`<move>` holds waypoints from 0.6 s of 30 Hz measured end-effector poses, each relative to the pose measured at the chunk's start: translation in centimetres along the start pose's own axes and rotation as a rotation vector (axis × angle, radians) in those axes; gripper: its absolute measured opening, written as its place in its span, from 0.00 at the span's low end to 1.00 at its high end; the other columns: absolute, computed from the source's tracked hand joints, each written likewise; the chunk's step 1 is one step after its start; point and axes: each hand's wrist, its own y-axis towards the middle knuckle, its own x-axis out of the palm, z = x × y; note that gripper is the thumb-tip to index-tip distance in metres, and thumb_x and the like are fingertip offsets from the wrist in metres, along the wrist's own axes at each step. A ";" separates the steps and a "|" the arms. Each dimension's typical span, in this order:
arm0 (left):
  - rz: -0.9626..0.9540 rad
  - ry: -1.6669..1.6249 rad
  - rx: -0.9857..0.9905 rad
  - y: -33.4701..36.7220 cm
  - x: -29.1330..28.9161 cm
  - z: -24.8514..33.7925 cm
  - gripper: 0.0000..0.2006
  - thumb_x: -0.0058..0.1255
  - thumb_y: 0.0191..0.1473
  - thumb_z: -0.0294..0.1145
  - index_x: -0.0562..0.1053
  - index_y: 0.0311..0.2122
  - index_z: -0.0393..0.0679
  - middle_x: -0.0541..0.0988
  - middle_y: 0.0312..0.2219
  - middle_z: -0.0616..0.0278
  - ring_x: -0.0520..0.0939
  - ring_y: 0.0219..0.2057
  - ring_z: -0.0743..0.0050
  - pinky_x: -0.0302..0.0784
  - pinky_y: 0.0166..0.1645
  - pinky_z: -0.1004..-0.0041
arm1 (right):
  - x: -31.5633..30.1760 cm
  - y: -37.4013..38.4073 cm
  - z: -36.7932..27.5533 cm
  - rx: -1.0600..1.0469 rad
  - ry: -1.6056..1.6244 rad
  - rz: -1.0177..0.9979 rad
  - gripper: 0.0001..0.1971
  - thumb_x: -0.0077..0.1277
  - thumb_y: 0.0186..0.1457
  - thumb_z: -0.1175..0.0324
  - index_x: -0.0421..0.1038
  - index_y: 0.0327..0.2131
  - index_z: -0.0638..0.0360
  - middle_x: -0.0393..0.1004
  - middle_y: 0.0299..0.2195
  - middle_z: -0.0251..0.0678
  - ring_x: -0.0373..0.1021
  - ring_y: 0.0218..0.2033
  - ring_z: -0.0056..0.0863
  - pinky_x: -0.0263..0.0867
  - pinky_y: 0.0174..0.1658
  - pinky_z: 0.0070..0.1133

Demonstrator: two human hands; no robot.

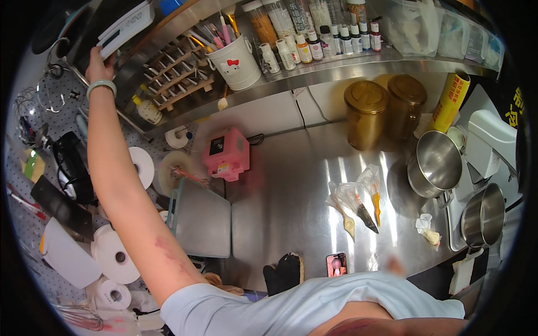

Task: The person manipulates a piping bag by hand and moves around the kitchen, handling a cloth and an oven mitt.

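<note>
My left arm reaches far up to the upper left, a pale bangle on its wrist. There my left hand (100,68) is closed on the near end of a flat white kitchen scale (128,29), at the end of the steel shelf. Part of the hand is turned away, so not every finger shows. Of my right hand (395,265), only a small blurred bit appears past the shirt's edge, low over the counter. Its fingers cannot be made out. Nearest to it are a phone (337,265) and several filled piping bags (358,204).
The shelf (302,73) carries piping tips on a wooden rack (178,75), a white tool bucket (235,64) and small bottles. Below stand a pink machine (227,154), gold canisters (367,115), a steel bowl (436,163) and a white stand mixer (490,140). Ribbon rolls (115,255) hang left.
</note>
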 end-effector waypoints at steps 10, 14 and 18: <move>-0.099 0.028 -0.092 3.0 -0.7 -3.9 0.17 0.50 0.49 0.27 0.63 0.41 0.26 0.68 0.40 0.45 0.74 0.39 0.52 0.78 0.41 0.56 | 0.6 1.0 0.4 0.339 0.028 -0.122 0.17 0.39 0.53 0.59 0.62 0.45 0.53 0.69 0.38 0.38 0.69 0.35 0.36 0.66 0.35 0.32; -0.165 -0.030 -0.203 -0.4 0.2 -4.6 0.21 0.50 0.51 0.37 0.64 0.44 0.31 0.68 0.43 0.49 0.68 0.48 0.54 0.69 0.53 0.63 | 1.1 -0.4 1.2 0.180 -0.063 -0.011 0.22 0.42 0.50 0.63 0.59 0.50 0.55 0.66 0.39 0.38 0.68 0.34 0.36 0.66 0.33 0.30; -0.252 0.195 -0.210 0.4 -0.5 -2.6 0.27 0.52 0.49 0.41 0.61 0.49 0.33 0.66 0.45 0.50 0.68 0.47 0.56 0.70 0.51 0.66 | -7.0 0.6 -2.8 0.027 -0.134 -0.023 0.28 0.43 0.44 0.68 0.54 0.52 0.62 0.61 0.38 0.40 0.67 0.29 0.35 0.67 0.28 0.26</move>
